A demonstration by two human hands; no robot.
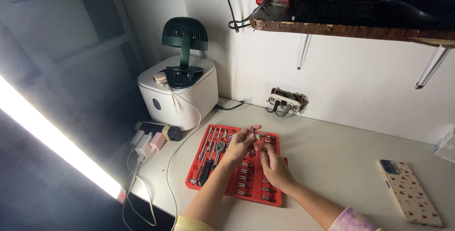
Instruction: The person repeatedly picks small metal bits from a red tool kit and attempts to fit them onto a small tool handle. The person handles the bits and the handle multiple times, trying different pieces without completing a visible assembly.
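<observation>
Both hands, left hand (239, 142) and right hand (274, 164), pinch a small metal bit (257, 137) between their fingertips, just above the red plastic tool tray (235, 164) on the pale counter (332, 155); its shape is hard to make out. Right of the tray lies a patterned phone (410, 193).

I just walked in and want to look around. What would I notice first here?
First, the bright light bar glowing along the desk's left edge. Next, the red tool tray in the middle, where the left hand and right hand pinch a small metal piece together above it. Behind it, a dark green fan stands on a white box-shaped appliance.
</observation>
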